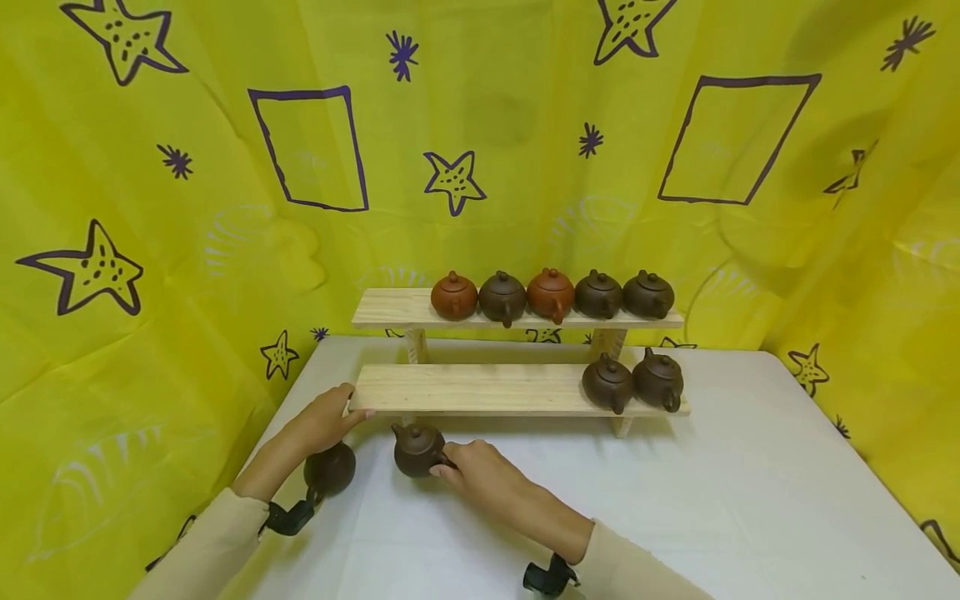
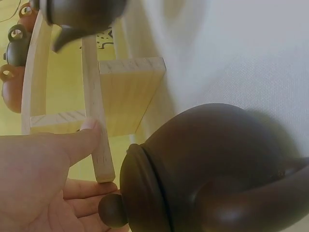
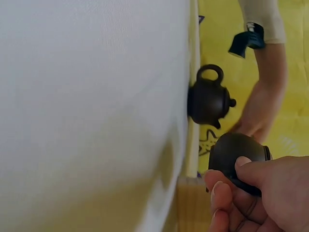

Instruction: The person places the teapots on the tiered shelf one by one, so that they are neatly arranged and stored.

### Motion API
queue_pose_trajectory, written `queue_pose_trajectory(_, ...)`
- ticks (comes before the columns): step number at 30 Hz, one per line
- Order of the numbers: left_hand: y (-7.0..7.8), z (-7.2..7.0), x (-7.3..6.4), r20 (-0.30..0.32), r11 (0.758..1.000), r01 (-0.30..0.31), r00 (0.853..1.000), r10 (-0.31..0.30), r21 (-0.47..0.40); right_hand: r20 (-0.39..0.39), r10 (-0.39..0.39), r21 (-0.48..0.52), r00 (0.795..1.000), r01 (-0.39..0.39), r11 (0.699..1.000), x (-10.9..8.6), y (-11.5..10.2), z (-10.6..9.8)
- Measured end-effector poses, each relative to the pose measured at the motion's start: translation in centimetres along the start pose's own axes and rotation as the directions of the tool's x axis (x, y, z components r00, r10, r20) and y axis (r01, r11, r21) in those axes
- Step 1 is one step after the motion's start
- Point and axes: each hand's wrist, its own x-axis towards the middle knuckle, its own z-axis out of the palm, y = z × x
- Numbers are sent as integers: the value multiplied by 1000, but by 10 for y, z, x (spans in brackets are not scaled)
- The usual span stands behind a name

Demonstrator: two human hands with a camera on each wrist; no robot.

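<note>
My left hand [image 1: 322,421] grips the left end of a two-tier wooden stand's lower board [image 1: 465,388]. In the left wrist view the thumb lies on one face of that board, with other fingers at its end. My right hand [image 1: 487,477] pinches the handle of a dark brown teapot [image 1: 415,454], held off the table just in front of the stand, spout to the left. Another dark teapot [image 2: 212,159] stands on the table under my left forearm, its lid knob close to the left fingers. The right fingers hide part of the held teapot's handle.
Two dark teapots [image 1: 658,379] sit at the lower board's right end. Along the upper board [image 1: 390,307] stands a row of several teapots, two of them reddish [image 1: 551,293]. A white cloth [image 1: 720,500] covers the table; yellow patterned curtains [image 1: 510,225] surround it.
</note>
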Motion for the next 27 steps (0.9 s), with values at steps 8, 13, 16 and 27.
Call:
queue_pose_trajectory(8,1,0,0,17,1000,23,1000,-23,12,-158,32,31,987,-28,999,-20,19,-41)
queue_pose_trajectory(13,3,0,0,19,999,31,999,-31,12,-251,143,14,957,-145,989,-29,32,-62)
queue_pose_trajectory(16,3,-1,0,25,999,38,999,-38,11,-292,189,16,937,-193,981,-33,42,-71)
queue_pose_trajectory(27,5,-2,-1,33,999,44,998,-44,-2,-421,254,-78,871,-313,946,-41,72,-96)
